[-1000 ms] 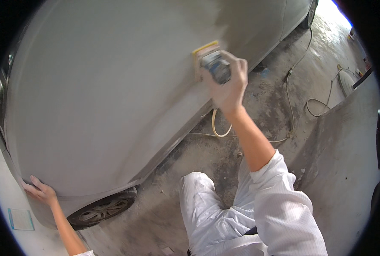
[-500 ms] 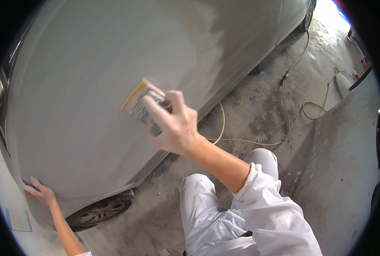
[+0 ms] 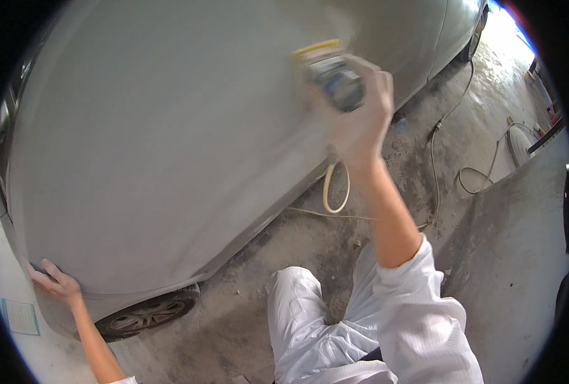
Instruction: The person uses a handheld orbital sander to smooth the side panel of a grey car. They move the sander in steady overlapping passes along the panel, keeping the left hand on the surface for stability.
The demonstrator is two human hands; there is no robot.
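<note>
My right hand (image 3: 361, 121) is wrapped round a sander (image 3: 340, 84), dark and silvery on top, with a yellow edge along its flat pad. The pad lies against the dull grey door panel (image 3: 169, 147) of a car. Motion blurs both the hand and the tool. A pale hose (image 3: 335, 192) loops down below the sander beside the sill. At the far left, my left hand (image 3: 56, 283) rests on the panel's edge above the wheel (image 3: 147, 318), its fingers apart and nothing in them.
Thin hoses (image 3: 434, 166) run across the stained concrete floor (image 3: 399, 150) to the right of the car. Another pale grey panel (image 3: 502, 256) stands along the right side. A round white object (image 3: 520, 144) lies on the floor behind it. The car's other wheel (image 3: 475, 41) shows at the top right.
My right hand has swept the sander up and to the right across the panel. The hose has swung into a hanging loop. My left hand stays at the panel's edge.
</note>
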